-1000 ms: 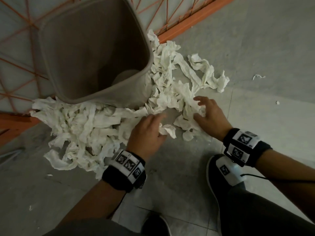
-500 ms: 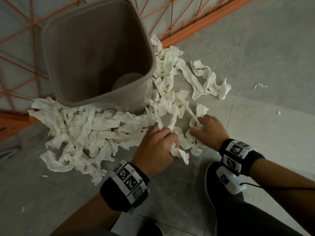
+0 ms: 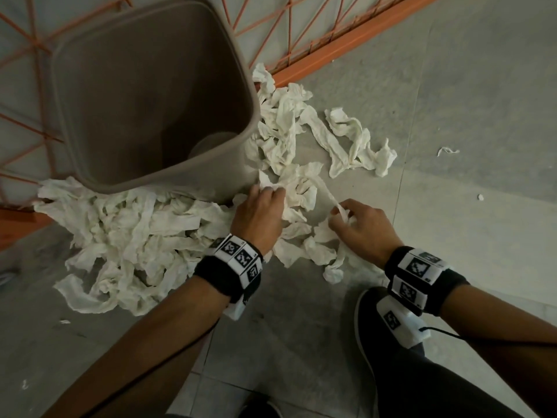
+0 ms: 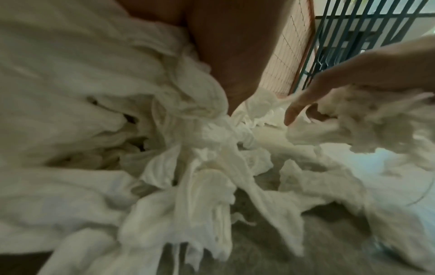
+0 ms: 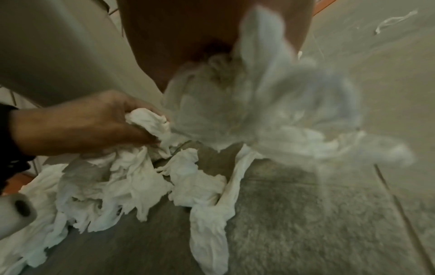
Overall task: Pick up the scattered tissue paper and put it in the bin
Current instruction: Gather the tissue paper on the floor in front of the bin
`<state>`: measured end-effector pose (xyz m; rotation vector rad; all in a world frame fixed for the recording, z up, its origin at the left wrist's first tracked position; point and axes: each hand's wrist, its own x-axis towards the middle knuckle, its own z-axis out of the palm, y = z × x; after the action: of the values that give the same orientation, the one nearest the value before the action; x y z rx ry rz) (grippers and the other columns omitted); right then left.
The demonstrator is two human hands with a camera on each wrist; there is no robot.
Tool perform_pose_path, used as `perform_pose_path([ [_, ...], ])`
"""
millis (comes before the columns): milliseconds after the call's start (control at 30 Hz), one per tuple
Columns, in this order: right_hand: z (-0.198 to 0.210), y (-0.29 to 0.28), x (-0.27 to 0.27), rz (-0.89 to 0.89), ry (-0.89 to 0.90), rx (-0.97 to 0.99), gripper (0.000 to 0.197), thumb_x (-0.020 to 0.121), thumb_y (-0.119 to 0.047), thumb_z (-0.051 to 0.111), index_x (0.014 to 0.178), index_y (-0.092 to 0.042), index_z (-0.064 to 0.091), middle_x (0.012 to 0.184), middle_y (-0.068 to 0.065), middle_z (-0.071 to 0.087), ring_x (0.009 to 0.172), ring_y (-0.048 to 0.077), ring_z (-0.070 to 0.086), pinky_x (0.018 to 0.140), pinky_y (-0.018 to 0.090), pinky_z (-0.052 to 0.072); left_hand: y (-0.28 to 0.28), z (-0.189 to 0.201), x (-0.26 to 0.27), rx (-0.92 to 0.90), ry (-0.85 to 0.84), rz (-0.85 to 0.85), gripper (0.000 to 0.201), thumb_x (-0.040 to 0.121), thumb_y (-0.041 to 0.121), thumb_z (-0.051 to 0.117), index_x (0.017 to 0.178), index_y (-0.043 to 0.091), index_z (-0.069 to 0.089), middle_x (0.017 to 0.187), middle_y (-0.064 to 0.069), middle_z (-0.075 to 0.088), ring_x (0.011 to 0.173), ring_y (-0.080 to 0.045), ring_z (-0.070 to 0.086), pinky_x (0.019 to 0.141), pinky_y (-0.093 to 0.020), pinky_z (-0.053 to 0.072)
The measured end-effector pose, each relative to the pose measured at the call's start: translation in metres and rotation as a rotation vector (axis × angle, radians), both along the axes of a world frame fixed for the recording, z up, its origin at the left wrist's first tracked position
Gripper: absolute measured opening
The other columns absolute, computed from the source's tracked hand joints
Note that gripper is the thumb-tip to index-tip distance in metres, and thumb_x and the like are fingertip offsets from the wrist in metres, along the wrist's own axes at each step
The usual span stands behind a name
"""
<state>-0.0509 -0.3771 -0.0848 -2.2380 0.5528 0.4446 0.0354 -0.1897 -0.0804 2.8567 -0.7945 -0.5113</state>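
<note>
White crumpled tissue paper (image 3: 135,236) lies strewn over the grey floor around the front and right of a tall grey bin (image 3: 144,95). My left hand (image 3: 259,215) grips a bunch of tissue (image 5: 150,122) just right of the bin's base. My right hand (image 3: 358,227) holds a wad of tissue (image 5: 259,104), and a strip stretches up-left from it towards the pile. In the left wrist view the tissue (image 4: 188,148) fills most of the picture, and the right hand (image 4: 341,87) shows at the right with its wad.
An orange metal grille (image 3: 301,34) runs behind the bin. A long tissue strip (image 3: 355,143) and small scraps (image 3: 447,150) lie further right. My dark shoe (image 3: 376,324) stands on the floor below my right wrist.
Both hands have gathered tissue into their fingers. The left hand moved up towards the bin's base; the right hand drew back towards me, pulling a strip taut.
</note>
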Motion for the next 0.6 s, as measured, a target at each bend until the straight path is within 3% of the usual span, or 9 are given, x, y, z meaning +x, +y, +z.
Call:
perform_pose_path([
  [67, 0.004, 0.002, 0.006, 0.013, 0.034, -0.046, 0.051, 0.088, -0.069, 0.035, 0.111, -0.03, 0.059, 0.088, -0.004, 0.064, 0.083, 0.02, 0.062, 0.076, 0.036, 0.05, 0.006, 0.004, 0.001, -0.074, -0.02, 0.008, 0.037, 0.08, 0.011, 0.066, 0.117, 0.011, 0.062, 0.115, -0.006, 0.061, 0.111, -0.029, 0.045, 0.083, -0.039, 0.045],
  [133, 0.003, 0.002, 0.015, 0.013, 0.014, -0.094, 0.055, 0.09, -0.07, 0.025, 0.104, -0.029, 0.057, 0.086, -0.003, 0.066, 0.08, 0.022, 0.062, 0.076, 0.039, 0.05, 0.013, 0.013, -0.005, -0.179, -0.023, 0.055, 0.03, 0.077, 0.017, 0.07, 0.106, 0.012, 0.065, 0.107, -0.004, 0.063, 0.105, -0.027, 0.046, 0.082, -0.037, 0.045],
  [267, -0.003, 0.005, 0.032, 0.032, -0.124, -0.117, 0.015, 0.093, -0.034, 0.045, 0.095, -0.019, 0.045, 0.079, 0.002, 0.062, 0.068, 0.025, 0.058, 0.057, 0.033, 0.042, 0.028, 0.032, -0.02, -0.384, -0.124, 0.126, 0.014, 0.075, 0.021, 0.065, 0.086, 0.014, 0.061, 0.087, -0.001, 0.06, 0.092, -0.022, 0.046, 0.078, -0.026, 0.037],
  [300, -0.004, 0.006, 0.035, 0.067, -0.137, -0.108, 0.016, 0.089, -0.024, 0.05, 0.102, -0.019, 0.043, 0.089, 0.002, 0.062, 0.071, 0.023, 0.058, 0.059, 0.032, 0.043, 0.031, 0.035, -0.023, -0.422, -0.171, 0.134, 0.011, 0.077, 0.02, 0.067, 0.081, 0.013, 0.06, 0.084, -0.001, 0.058, 0.09, -0.021, 0.047, 0.077, -0.024, 0.036],
  [367, -0.005, 0.007, 0.04, 0.18, -0.125, -0.107, 0.047, 0.082, -0.013, 0.055, 0.124, -0.026, 0.037, 0.125, 0.004, 0.054, 0.079, 0.019, 0.059, 0.064, 0.034, 0.049, 0.034, 0.038, -0.03, -0.494, -0.225, 0.152, 0.012, 0.078, 0.013, 0.068, 0.074, 0.011, 0.056, 0.079, -0.003, 0.055, 0.081, -0.019, 0.049, 0.07, -0.026, 0.04],
  [400, -0.005, 0.007, 0.043, 0.25, -0.105, -0.127, 0.061, 0.081, -0.01, 0.055, 0.133, -0.032, 0.031, 0.139, 0.004, 0.044, 0.082, 0.019, 0.06, 0.064, 0.035, 0.052, 0.034, 0.038, -0.034, -0.524, -0.222, 0.146, 0.01, 0.075, 0.006, 0.066, 0.074, 0.01, 0.057, 0.08, -0.004, 0.054, 0.077, -0.019, 0.05, 0.065, -0.027, 0.043],
  [467, -0.009, 0.008, 0.049, 0.422, -0.059, -0.194, 0.074, 0.082, -0.009, 0.051, 0.142, -0.042, 0.023, 0.152, -0.001, 0.029, 0.093, 0.021, 0.062, 0.065, 0.038, 0.057, 0.032, 0.03, -0.041, -0.538, -0.186, 0.081, 0.015, 0.07, -0.002, 0.065, 0.079, 0.009, 0.06, 0.086, -0.006, 0.055, 0.077, -0.018, 0.052, 0.062, -0.026, 0.046],
  [533, -0.015, 0.009, 0.053, 0.538, -0.019, -0.27, 0.069, 0.085, -0.012, 0.047, 0.143, -0.043, 0.027, 0.15, -0.001, 0.034, 0.102, 0.026, 0.062, 0.068, 0.042, 0.058, 0.03, 0.014, -0.048, -0.487, -0.112, -0.002, 0.03, 0.069, -0.006, 0.071, 0.092, 0.011, 0.064, 0.101, -0.008, 0.056, 0.085, -0.02, 0.056, 0.064, -0.027, 0.052],
  [600, -0.02, 0.006, 0.05, 0.58, -0.013, -0.319, 0.052, 0.091, -0.018, 0.044, 0.139, -0.037, 0.039, 0.135, 0.001, 0.047, 0.098, 0.029, 0.062, 0.069, 0.042, 0.056, 0.029, -0.005, -0.055, -0.335, -0.006, -0.062, 0.052, 0.068, -0.004, 0.076, 0.113, 0.016, 0.058, 0.127, -0.009, 0.049, 0.098, -0.024, 0.057, 0.066, -0.031, 0.057],
])
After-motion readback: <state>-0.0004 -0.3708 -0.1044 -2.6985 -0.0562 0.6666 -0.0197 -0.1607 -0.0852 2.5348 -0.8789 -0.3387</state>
